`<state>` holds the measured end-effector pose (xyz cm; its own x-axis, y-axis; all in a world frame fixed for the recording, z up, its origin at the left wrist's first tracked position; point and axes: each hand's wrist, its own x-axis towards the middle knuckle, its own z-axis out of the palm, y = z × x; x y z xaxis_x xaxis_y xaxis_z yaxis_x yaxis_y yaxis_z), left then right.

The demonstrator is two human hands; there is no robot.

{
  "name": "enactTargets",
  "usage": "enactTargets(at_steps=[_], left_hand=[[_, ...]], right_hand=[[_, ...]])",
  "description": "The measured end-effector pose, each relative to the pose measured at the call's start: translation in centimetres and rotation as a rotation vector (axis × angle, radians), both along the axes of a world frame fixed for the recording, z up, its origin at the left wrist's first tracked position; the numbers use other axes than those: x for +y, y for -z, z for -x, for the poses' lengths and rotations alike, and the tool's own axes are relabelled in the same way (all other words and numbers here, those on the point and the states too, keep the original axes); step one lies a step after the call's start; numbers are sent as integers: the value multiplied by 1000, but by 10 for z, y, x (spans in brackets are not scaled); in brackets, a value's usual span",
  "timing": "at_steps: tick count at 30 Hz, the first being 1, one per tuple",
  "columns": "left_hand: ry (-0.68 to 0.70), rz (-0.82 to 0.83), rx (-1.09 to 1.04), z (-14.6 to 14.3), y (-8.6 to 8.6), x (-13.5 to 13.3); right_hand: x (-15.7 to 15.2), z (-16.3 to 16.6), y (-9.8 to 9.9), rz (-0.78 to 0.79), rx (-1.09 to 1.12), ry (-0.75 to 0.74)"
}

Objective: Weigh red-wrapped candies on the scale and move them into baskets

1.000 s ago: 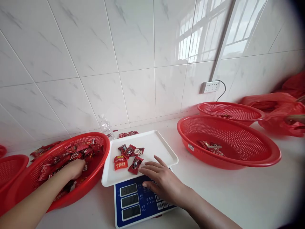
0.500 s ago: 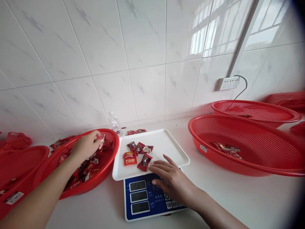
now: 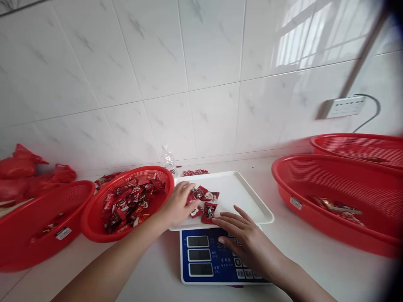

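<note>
Several red wrapped candies [image 3: 209, 196] lie on the white tray [image 3: 242, 188] of a blue electronic scale [image 3: 217, 268]. Over the tray's left part, my left hand [image 3: 179, 205] has its thumb and fingers apart, close around a red-and-white candy [image 3: 196, 211]. It hides part of the pile. My right hand [image 3: 248, 235] hovers at the tray's front edge and over the keypad, fingers spread, fingertips beside a dark red candy [image 3: 209, 213]. Left of the tray stands a red basket [image 3: 91, 222] with a heap of candies [image 3: 129, 203].
A second red basket [image 3: 78, 197] is at the far left, with red bags [image 3: 22, 167] behind it. On the right are two more red baskets [image 3: 315, 218], the nearer holding a few packets. A clear plastic bottle [image 3: 169, 159] stands by the tiled wall.
My left hand has moved right, from the candy basket to the tray, and a red-and-white candy is now under its fingers. My right hand stays by the tray's front edge. The view has shifted left.
</note>
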<state>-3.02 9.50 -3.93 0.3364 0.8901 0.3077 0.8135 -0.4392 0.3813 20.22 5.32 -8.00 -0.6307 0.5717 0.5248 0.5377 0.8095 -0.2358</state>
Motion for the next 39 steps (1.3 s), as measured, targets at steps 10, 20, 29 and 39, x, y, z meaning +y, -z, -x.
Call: enactTargets(at_steps=[10,20,29,39], left_hand=[[122,24,273,-29,4,11],[6,-39,-219,-31,9,25],[-88,99,-899,-21,-13,39],[-70,296,-1023,-24,-20,35]], right_hand=[[10,-4,15,-190,46,-28],[9,-4,10,-212,76,-11],[1,-3,1,-101,37,10],[-2,-1,-4,-28,57,7]])
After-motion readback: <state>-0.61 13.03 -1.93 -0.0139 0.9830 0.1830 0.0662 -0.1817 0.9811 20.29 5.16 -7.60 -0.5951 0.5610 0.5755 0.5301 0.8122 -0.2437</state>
